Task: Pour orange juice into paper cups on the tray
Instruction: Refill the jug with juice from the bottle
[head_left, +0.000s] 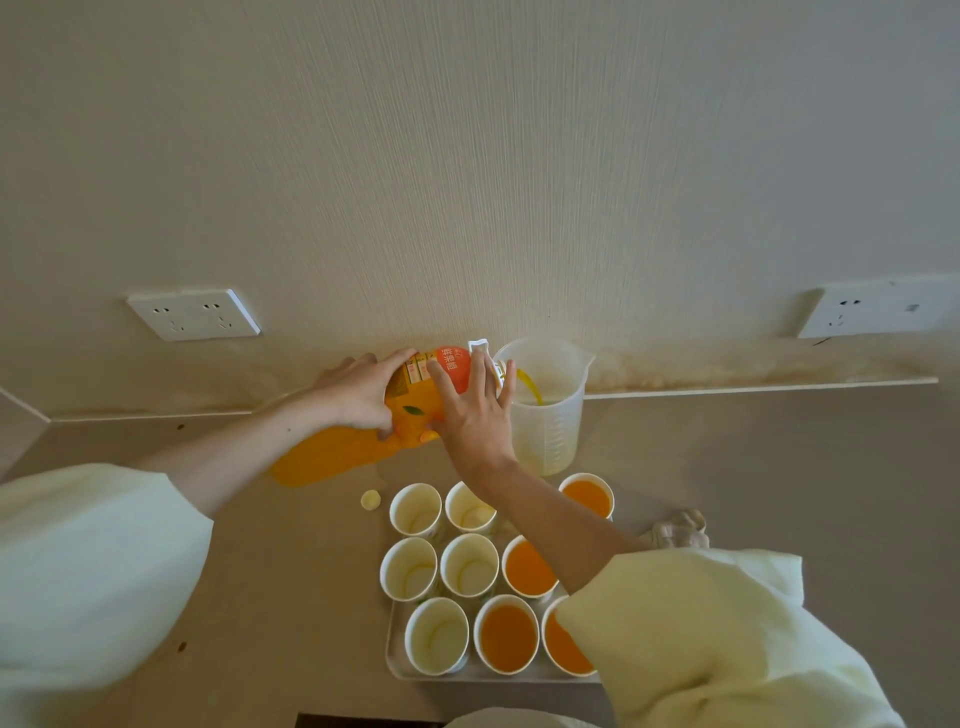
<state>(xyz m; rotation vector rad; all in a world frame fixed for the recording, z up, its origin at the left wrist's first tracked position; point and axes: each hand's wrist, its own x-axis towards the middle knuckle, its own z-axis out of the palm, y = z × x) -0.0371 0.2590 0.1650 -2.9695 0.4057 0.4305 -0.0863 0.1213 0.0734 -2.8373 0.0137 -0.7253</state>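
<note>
A large orange juice bottle (332, 454) lies tipped to the right, and a thin stream of juice runs from its mouth into a clear plastic measuring jug (548, 415). My left hand (358, 395) grips the bottle's middle from the left. My right hand (475, 410) lies on the bottle's neck end with fingers spread. Below stands a white tray (397, 667) with several paper cups. Some hold juice, such as one full cup (508, 635); others, such as one empty cup (415, 509), hold none. My right sleeve hides part of the tray.
The bottle's yellow cap (370, 500) lies on the counter left of the cups. A crumpled cloth (680, 527) sits right of the tray. Wall sockets (195, 313) are mounted on the back wall, with another socket (878, 306) at the right.
</note>
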